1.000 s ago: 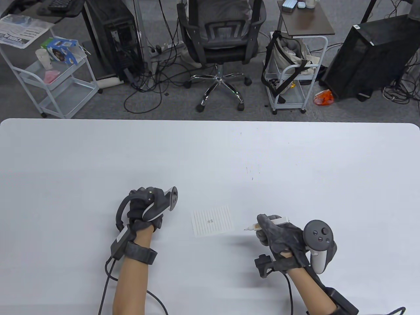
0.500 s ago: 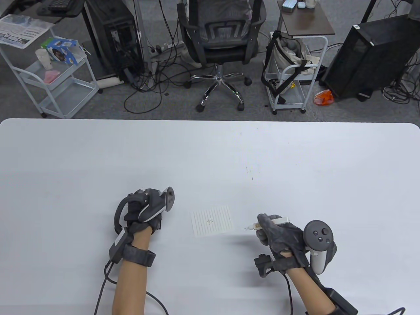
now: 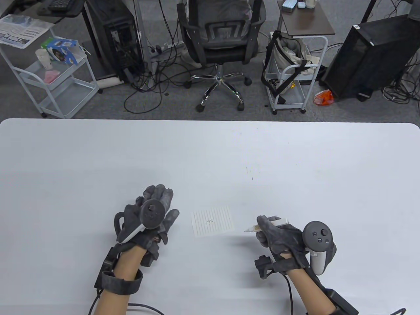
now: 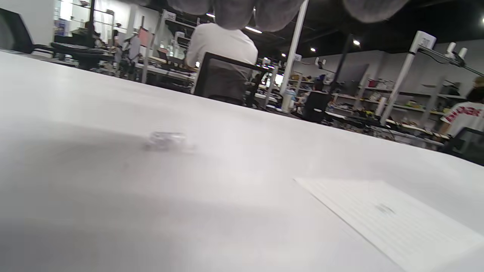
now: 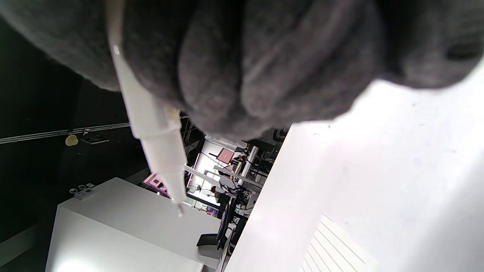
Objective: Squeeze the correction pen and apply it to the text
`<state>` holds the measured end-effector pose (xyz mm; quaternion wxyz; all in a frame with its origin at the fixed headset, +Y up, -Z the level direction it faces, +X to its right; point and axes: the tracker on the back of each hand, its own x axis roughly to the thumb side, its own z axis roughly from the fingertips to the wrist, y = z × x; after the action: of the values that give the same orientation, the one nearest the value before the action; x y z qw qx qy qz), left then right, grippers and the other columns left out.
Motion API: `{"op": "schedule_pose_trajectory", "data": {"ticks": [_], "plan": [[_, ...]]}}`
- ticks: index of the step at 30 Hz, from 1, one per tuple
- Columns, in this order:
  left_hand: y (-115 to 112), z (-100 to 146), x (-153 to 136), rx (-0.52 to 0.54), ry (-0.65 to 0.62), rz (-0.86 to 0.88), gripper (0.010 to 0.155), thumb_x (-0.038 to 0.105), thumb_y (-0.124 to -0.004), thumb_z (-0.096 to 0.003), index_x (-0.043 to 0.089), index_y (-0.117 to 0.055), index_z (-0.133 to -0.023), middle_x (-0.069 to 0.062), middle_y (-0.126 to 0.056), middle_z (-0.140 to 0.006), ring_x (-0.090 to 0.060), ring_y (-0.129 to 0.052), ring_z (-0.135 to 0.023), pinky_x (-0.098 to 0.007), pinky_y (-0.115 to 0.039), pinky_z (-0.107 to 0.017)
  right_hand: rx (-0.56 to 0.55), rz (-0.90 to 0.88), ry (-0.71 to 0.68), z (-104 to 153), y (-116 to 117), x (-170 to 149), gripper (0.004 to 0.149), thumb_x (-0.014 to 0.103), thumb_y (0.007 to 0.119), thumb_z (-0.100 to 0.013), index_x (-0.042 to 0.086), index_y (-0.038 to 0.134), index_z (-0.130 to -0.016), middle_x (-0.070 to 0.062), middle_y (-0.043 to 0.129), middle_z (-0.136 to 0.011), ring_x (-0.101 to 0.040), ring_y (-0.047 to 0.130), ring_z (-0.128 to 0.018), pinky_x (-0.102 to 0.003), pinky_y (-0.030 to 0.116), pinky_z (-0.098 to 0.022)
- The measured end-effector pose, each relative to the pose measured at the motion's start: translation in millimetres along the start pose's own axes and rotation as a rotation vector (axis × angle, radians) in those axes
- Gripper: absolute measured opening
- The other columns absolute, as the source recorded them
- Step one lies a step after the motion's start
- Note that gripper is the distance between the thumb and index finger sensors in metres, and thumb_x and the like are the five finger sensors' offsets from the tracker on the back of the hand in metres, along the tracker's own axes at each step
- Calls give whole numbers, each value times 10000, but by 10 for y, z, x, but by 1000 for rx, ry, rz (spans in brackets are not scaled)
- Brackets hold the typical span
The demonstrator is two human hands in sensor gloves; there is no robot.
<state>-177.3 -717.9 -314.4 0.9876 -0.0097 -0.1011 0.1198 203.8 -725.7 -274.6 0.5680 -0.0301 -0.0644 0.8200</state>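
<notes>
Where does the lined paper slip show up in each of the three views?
Table view: lined paper slip lies low centre, between the left hand and right hand.
Left wrist view: lower right.
Right wrist view: only a corner, bottom edge right of centre.
Shared landmark: the white table.

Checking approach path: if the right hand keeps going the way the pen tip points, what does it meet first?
Most likely the lined paper: the right hand holds the correction pen tip toward it, only bare table between. Tip height is unclear.

office chair point(image 3: 220, 39), two white carts point(image 3: 55, 82), computer towers point(image 3: 367, 55)
</notes>
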Motion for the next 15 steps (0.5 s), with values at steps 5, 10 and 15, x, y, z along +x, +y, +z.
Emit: {"op": "schedule_pose_trajectory", "data": {"ticks": [5, 10, 15], "plan": [[-266, -47, 346, -138, -64, -68, 749, 592, -589, -423, 264, -396, -1069, -28, -350, -1196, -309, -303, -1110, -551, -395, -781, 3, 27, -15, 16, -7, -1, 407, 591, 803, -428, 210, 938, -476, -17, 1041, -326, -205, 996, -150, -407, 891, -274], [-462, -188, 485, -251, -42, -100, 722, 562, -555, -434, 276, -353, -1066, -15, -294, -1192, -294, -255, -1103, -529, -358, -788, 7, 31, -14, 12, -9, 3, 409, 591, 804, -426, 208, 938, -475, -19, 1041, -327, -207, 996, -151, -410, 890, -275], [-658, -303, 511, -296, -21, -139, 700, 542, -549, -437, 284, -363, -1060, -10, -305, -1189, -288, -268, -1105, -524, -380, -790, 21, 78, -36, 16, 26, 20, 407, 587, 807, -425, 206, 940, -474, -22, 1041, -328, -212, 996, -152, -413, 889, -277]]}}
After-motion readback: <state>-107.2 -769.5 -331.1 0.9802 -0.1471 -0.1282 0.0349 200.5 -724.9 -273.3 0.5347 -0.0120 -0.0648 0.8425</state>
